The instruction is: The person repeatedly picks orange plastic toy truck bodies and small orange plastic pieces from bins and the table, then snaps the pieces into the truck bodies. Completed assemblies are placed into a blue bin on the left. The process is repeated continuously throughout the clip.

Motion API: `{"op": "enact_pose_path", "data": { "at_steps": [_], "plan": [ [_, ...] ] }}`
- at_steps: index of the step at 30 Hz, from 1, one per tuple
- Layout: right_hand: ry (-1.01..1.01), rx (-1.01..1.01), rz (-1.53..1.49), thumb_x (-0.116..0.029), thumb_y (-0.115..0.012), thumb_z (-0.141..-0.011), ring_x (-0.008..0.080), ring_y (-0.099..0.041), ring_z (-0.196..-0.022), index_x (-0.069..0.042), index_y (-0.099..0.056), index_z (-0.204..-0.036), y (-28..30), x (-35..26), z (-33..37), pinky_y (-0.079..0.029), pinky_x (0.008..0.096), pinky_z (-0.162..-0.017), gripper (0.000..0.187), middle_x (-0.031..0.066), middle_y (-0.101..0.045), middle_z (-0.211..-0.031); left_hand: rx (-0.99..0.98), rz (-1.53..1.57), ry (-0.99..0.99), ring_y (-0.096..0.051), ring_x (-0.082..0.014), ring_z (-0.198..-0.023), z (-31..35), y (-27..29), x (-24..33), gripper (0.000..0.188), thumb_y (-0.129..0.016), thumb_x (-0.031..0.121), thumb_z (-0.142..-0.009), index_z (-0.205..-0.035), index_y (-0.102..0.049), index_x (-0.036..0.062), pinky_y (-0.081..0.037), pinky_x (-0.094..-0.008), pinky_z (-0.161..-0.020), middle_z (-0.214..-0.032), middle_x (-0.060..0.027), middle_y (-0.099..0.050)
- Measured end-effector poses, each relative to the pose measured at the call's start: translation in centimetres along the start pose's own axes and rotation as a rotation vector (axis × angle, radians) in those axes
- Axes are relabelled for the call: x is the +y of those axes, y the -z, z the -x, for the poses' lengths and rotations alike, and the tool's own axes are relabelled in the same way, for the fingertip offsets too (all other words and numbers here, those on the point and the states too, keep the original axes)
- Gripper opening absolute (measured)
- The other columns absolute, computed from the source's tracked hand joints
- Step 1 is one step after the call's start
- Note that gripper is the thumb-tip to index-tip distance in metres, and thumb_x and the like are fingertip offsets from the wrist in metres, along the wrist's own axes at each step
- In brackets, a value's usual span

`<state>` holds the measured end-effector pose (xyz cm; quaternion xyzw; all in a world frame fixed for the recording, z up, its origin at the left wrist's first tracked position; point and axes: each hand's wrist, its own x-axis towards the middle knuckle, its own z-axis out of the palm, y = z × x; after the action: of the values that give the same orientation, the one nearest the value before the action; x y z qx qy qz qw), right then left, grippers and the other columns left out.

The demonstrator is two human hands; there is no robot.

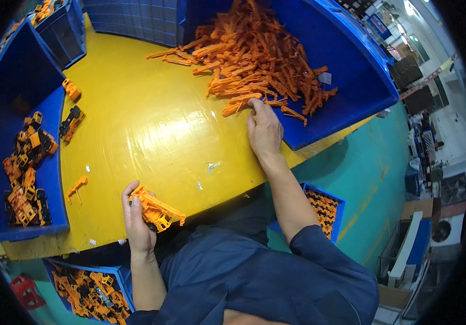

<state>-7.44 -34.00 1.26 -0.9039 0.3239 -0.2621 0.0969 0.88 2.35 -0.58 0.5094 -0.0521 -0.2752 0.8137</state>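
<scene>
My left hand [140, 225] is closed around an orange toy crane truck [160, 212] with a long boom, held at the table's near edge. My right hand [266, 130] reaches to the near edge of a heap of orange crane booms [260, 59]. Its fingertips touch one boom [238, 104], with the thumb apart from the fingers. The heap spills from a blue bin [347, 81] onto the yellow table [151, 108]. On the table's left lie an orange toy part [72, 89], a black-and-orange truck [71, 124] and a single boom [77, 187].
At left, a blue bin [54, 157] holds several toy trucks. Below the table stand a crate of orange toys [89, 292] at left and another blue crate [340, 208] at right. A red stool-like thing [26, 292] is on the green floor [371, 179].
</scene>
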Motion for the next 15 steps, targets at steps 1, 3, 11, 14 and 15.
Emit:
{"op": "enact_pose_path", "data": {
  "at_steps": [1,3,11,14,15],
  "plan": [
    [0.115,0.045,0.058,-0.002,-0.071,-0.09,0.0365,-0.067,-0.102,-0.013,-0.056,-0.146,-0.3,0.2,-0.1,-0.054,0.0472,-0.086,0.059,0.0158,-0.068,-0.111,0.019,0.003,0.005,-0.062,-0.0199,-0.109,0.6,0.2,0.6,0.04,-0.048,0.018,-0.109,-0.147,-0.045,0.0031,-0.05,-0.0343,-0.102,-0.116,-0.0134,-0.064],
    [0.065,-0.07,0.007,0.0,-0.067,-0.09,0.0365,-0.063,-0.106,-0.018,-0.071,-0.134,-1.3,0.8,-1.0,-0.054,0.0452,-0.086,0.048,0.0134,-0.062,-0.11,0.022,0.059,-0.004,-0.062,-0.0206,-0.111,1.8,0.9,1.5,0.045,-0.05,0.013,-0.104,-0.148,-0.044,0.0034,-0.05,-0.0347,-0.103,-0.117,-0.0137,-0.063],
    [0.432,0.018,0.208,0.0,-0.069,-0.09,0.0436,-0.065,-0.113,0.003,-0.071,-0.127,-2.9,5.2,-5.5,-0.052,0.0509,-0.101,0.038,0.0252,-0.07,-0.122,0.102,-0.199,0.096,-0.066,-0.0182,-0.109,9.3,9.7,4.8,0.054,-0.067,0.013,-0.103,-0.15,-0.044,0.0021,-0.055,-0.0336,-0.096,-0.123,-0.0106,-0.063],
    [0.429,-0.168,0.296,-0.005,-0.07,-0.096,0.0437,-0.064,-0.115,0.003,-0.068,-0.131,-2.5,5.8,-6.5,-0.052,0.0506,-0.098,0.036,0.0264,-0.068,-0.124,0.172,-0.32,0.153,-0.069,-0.0142,-0.09,12.5,14.1,5.7,0.049,-0.069,0.01,-0.103,-0.145,-0.048,0.0001,-0.058,-0.0303,-0.082,-0.113,-0.0079,-0.065],
    [0.436,-0.133,0.341,-0.01,-0.071,-0.1,0.042,-0.065,-0.112,0.002,-0.066,-0.135,-2.2,5.8,-6.4,-0.053,0.0491,-0.096,0.037,0.0245,-0.07,-0.121,0.257,-0.412,0.185,-0.07,-0.0143,-0.089,13.7,15.4,6.0,0.049,-0.072,0.01,-0.101,-0.143,-0.049,-0.0001,-0.058,-0.0294,-0.081,-0.112,-0.0085,-0.066]
  ]
}}
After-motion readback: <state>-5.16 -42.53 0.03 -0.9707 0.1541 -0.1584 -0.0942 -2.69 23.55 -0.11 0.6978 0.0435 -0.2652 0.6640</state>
